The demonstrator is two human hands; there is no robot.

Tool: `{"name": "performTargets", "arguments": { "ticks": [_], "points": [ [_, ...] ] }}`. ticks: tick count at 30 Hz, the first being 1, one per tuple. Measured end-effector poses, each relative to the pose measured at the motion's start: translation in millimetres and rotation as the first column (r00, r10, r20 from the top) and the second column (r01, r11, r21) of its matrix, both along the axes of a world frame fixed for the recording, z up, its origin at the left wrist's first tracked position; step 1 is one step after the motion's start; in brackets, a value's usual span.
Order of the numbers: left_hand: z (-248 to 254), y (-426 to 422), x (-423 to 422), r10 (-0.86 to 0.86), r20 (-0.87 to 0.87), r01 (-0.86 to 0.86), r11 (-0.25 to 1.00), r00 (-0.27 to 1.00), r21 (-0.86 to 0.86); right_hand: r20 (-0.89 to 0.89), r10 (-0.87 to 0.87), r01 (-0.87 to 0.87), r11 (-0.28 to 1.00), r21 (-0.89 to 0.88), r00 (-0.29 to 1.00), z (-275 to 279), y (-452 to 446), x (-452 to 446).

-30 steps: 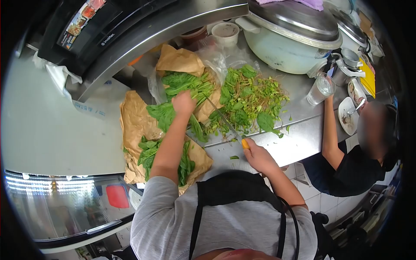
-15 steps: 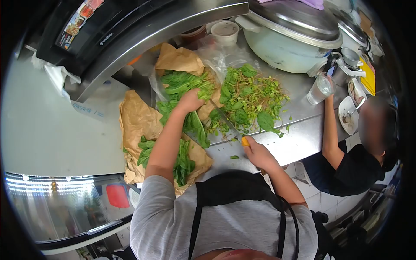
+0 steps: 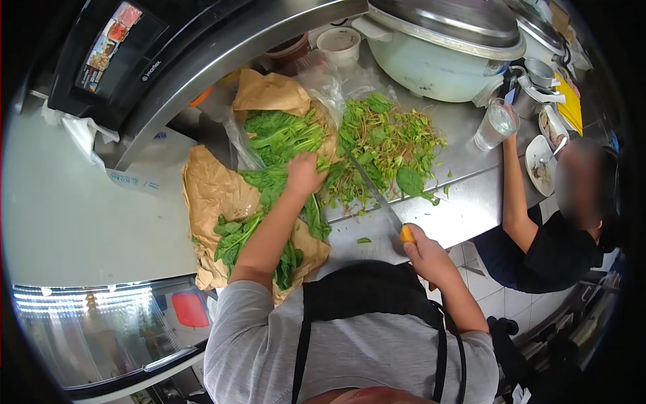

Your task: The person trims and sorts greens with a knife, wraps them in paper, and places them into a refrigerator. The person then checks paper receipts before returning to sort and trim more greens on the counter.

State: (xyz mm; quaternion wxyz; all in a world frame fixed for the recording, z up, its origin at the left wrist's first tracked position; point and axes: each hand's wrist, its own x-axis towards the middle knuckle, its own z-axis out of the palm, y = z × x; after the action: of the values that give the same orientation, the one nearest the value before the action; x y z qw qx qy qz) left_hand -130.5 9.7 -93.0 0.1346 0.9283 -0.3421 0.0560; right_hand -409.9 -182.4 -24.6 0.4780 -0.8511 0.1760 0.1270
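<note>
My left hand (image 3: pixel 306 174) is closed around a bunch of leafy greens (image 3: pixel 276 178) that look like spinach, over the counter. In my right hand (image 3: pixel 429 256) is a knife (image 3: pixel 377 191) with a yellow handle, its blade slanting up and left so that the tip lies near the stem ends beside my left hand. Beyond the blade spreads a pile of cut stems and small leaves (image 3: pixel 390 145). More greens (image 3: pixel 286 135) lie in an opened brown paper and clear plastic wrapping (image 3: pixel 269 91). Closer to me, further leaves (image 3: pixel 232 239) rest on crumpled brown paper (image 3: pixel 212 185).
A large lidded pot (image 3: pixel 431 64) and a white-lidded tub (image 3: pixel 338 44) stand at the back. To the right, another person's hand holds a glass of water (image 3: pixel 496 126), near a white bowl (image 3: pixel 538 161). A steel shelf edge (image 3: pixel 235 50) overhangs the left side.
My right hand has drawn the knife down and to the right, toward the counter's front edge. My left hand has come slightly nearer to me, still gripping greens.
</note>
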Motion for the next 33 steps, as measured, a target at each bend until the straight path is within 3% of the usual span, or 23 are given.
{"name": "performTargets", "arguments": {
  "ticks": [12, 15, 19, 22, 25, 28, 30, 33],
  "points": [
    [-21, -4, 2, 0.045, 0.069, -0.05, 0.996, 0.997, 0.07, -0.043, 0.154, -0.154, 0.988, 0.011, 0.987, -14, 11, 13],
    [-25, -8, 4, 0.043, 0.048, -0.049, 0.99, 0.998, 0.131, -0.17, 0.191, -0.18, 0.981, 0.079, 0.967, -11, 8, 31],
    [-19, -7, 9, -0.011, 0.042, 0.004, 0.985, 0.999, 0.171, -0.186, 0.211, -0.214, 0.977, 0.006, 0.96, -17, 8, 40],
    [-6, 1, 17, 0.004, -0.101, 0.006, 0.995, 0.995, 0.095, -0.188, 0.222, -0.241, 0.967, -0.084, 0.957, -15, 11, 39],
    [10, 20, 29, 0.136, -0.226, -0.16, 0.983, 0.965, -0.093, -0.197, 0.211, -0.237, 0.965, -0.117, 0.957, -14, 14, 38],
    [54, 50, 31, 0.027, -0.439, -0.24, 0.867, 0.898, -0.436, -0.189, 0.21, -0.238, 0.961, -0.138, 0.959, -18, 13, 36],
    [89, 67, 29, 0.022, -0.348, -0.242, 0.76, 0.937, -0.604, -0.196, 0.217, -0.247, 0.958, -0.146, 0.956, -18, 13, 37],
    [153, 100, 18, 0.063, -0.295, -0.261, 0.662, 0.953, -0.703, -0.192, 0.208, -0.242, 0.954, -0.178, 0.959, -17, 16, 37]
  ]
}}
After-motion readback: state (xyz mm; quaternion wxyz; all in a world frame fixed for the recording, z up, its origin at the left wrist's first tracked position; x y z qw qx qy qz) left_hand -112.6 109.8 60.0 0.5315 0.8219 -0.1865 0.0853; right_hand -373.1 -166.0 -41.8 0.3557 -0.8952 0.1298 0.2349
